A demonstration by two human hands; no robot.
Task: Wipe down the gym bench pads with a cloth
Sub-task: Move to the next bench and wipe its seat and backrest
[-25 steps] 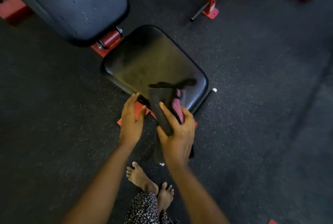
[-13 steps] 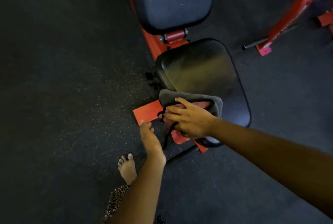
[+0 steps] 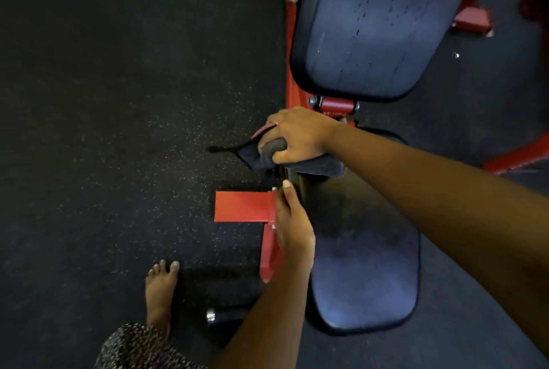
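Observation:
The black seat pad [image 3: 365,264] runs up the middle right of the head view, with the black back pad [image 3: 368,30] beyond it, speckled with droplets. My right hand [image 3: 297,137] grips a dark grey cloth with a pink side [image 3: 320,167] at the seat pad's far left corner, near the red hinge [image 3: 337,105]. The cloth's corner hangs off the left edge. My left hand [image 3: 292,223] rests with straight fingers against the seat pad's left edge, over the red frame.
The red bench frame has a foot plate [image 3: 240,206] jutting left on the dark speckled rubber floor [image 3: 118,131]. My bare foot [image 3: 160,291] stands left of the bench. More red frame legs [image 3: 472,19] lie at the upper right.
My view has swung round so the bench now runs straight away from me. My right hand has slid the cloth along the seat pad towards the hinge. My left hand has come up to the pad's left edge.

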